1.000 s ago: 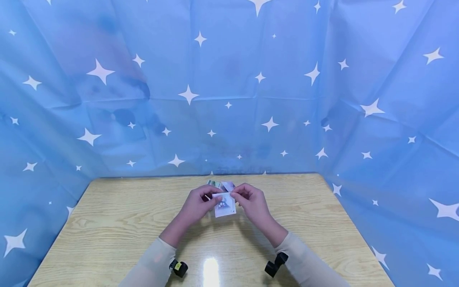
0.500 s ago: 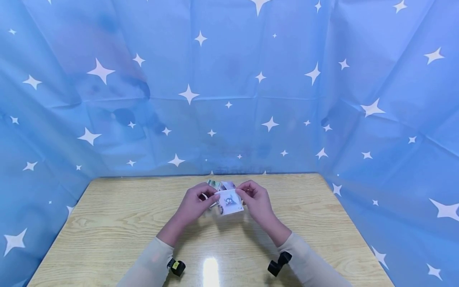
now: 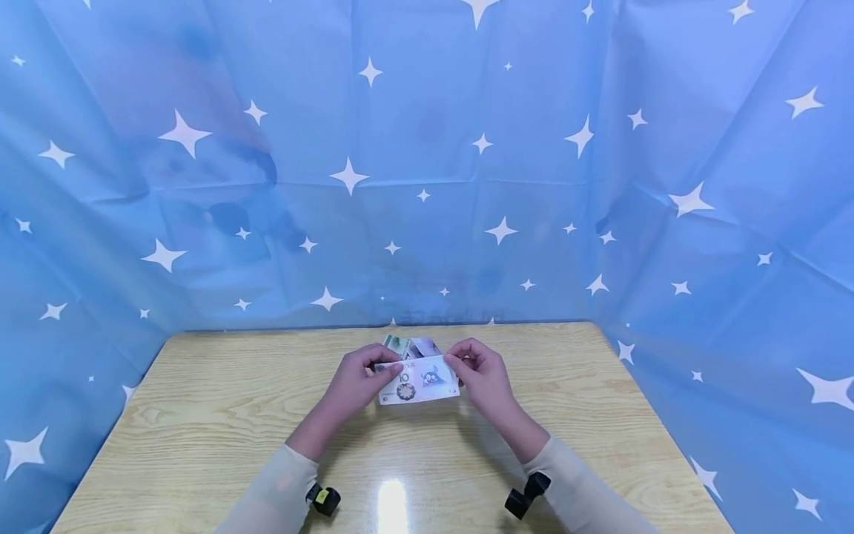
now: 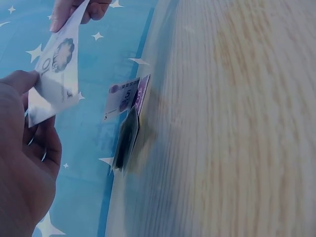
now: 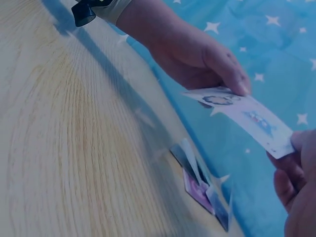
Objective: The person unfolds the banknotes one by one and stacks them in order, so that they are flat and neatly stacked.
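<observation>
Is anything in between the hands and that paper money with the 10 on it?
Nothing visible is. The left hand and right hand both pinch the 10 note directly. The other notes are on the table, beyond it in the head view, not in between.

Cream sleeves (image 3: 270,486) bear black wrist cameras (image 3: 328,503), one yellow-marked.
</observation>
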A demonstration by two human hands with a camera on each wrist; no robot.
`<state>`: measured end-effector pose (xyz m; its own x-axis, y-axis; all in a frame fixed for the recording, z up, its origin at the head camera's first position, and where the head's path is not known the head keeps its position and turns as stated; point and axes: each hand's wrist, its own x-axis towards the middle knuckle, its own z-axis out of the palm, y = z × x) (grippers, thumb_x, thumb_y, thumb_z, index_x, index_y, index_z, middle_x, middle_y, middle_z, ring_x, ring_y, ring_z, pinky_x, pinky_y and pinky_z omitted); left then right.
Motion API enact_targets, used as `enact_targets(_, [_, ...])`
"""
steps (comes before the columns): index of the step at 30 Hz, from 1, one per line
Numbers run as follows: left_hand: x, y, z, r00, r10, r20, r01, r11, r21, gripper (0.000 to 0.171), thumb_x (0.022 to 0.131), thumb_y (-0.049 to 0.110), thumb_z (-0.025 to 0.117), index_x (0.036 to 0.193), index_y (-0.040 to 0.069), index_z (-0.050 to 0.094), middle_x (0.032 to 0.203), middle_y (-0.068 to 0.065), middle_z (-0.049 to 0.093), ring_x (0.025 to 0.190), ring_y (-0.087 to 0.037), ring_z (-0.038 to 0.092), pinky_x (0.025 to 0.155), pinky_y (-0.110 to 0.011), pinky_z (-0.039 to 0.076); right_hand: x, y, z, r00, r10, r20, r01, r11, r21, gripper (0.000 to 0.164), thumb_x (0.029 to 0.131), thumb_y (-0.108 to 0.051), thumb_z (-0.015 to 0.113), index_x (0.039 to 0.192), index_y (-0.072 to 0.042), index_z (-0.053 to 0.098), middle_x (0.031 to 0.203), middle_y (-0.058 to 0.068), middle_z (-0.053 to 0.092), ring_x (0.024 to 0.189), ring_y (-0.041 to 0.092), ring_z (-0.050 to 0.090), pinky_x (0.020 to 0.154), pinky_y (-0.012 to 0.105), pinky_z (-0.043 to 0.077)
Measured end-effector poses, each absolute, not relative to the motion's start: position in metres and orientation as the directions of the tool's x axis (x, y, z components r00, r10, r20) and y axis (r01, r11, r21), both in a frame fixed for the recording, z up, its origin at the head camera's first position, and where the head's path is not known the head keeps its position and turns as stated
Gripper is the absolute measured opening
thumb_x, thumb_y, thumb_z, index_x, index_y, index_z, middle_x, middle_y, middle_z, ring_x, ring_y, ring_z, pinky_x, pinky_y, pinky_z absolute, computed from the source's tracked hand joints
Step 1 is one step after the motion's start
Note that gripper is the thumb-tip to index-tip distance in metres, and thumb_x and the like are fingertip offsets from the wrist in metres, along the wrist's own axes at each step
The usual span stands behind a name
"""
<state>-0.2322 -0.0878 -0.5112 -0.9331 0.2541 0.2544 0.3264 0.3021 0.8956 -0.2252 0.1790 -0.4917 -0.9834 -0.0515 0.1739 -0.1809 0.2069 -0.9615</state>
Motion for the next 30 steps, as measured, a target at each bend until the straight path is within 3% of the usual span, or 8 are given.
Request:
enact_targets(7, [-0.231, -0.091, -0.515, -0.939, 0.267, 0.217, 0.288, 0.266, 0.920, 0.010, 0.107, 0.015, 0.076, 0.114, 0.019, 0.082, 0.098, 0.001, 0.074, 0.072, -0.019, 0.052, 0.065, -0.028, 0.043, -0.224, 0.184, -0.497, -0.989, -0.052, 0.142, -0.150, 0.203, -0.968, 0.005, 0.106, -0.009, 0.075, 0.105, -0.004, 0.075, 0.095, 0.014, 0.071, 0.072, 0.029, 0.060, 0.064, 0.030, 0.055])
enact_targets(12, [-0.230, -0.093, -0.515, -0.948, 0.266, 0.177, 0.248, 0.264, 0.932, 0.017, 0.106, 0.009, 0.076, 0.119, 0.018, 0.082, 0.098, -0.001, 0.074, 0.076, -0.020, 0.054, 0.067, -0.028, 0.045, -0.225, 0.188, -0.499, -0.990, -0.060, 0.124, -0.135, 0.226, -0.965, 0.008, 0.106, -0.009, 0.076, 0.112, -0.004, 0.079, 0.098, 0.013, 0.073, 0.078, 0.037, 0.062, 0.066, 0.031, 0.056])
enact_targets(20, [-0.226, -0.098, -0.519, -0.937, 0.302, 0.178, 0.262, 0.265, 0.928, 0.021, 0.103, 0.006, 0.077, 0.123, 0.011, 0.082, 0.097, -0.003, 0.073, 0.079, -0.018, 0.059, 0.065, -0.026, 0.049, -0.222, 0.196, -0.501, -0.988, -0.120, 0.094, -0.128, 0.315, -0.940, 0.012, 0.105, -0.007, 0.077, 0.115, -0.004, 0.083, 0.100, 0.007, 0.078, 0.081, 0.023, 0.064, 0.069, 0.033, 0.058])
enact_targets(24, [-0.223, -0.101, -0.521, -0.932, 0.317, 0.176, 0.266, 0.271, 0.925, 0.021, 0.102, 0.005, 0.077, 0.123, 0.009, 0.081, 0.100, -0.002, 0.074, 0.081, -0.018, 0.060, 0.065, -0.025, 0.050, -0.221, 0.199, -0.503, -0.985, -0.146, 0.090, -0.136, 0.343, -0.929, 0.013, 0.105, -0.006, 0.076, 0.115, -0.005, 0.083, 0.100, 0.005, 0.078, 0.081, 0.029, 0.065, 0.070, 0.035, 0.058])
enact_targets(30, [-0.219, -0.102, -0.520, -0.938, 0.318, 0.138, 0.234, 0.285, 0.930, 0.021, 0.102, 0.004, 0.076, 0.120, 0.013, 0.083, 0.098, -0.002, 0.073, 0.082, -0.020, 0.061, 0.066, -0.025, 0.051, -0.219, 0.202, -0.505, -0.978, -0.188, 0.094, -0.156, 0.347, -0.925, 0.013, 0.106, -0.006, 0.075, 0.114, -0.007, 0.084, 0.098, 0.006, 0.078, 0.081, 0.039, 0.065, 0.068, 0.031, 0.056])
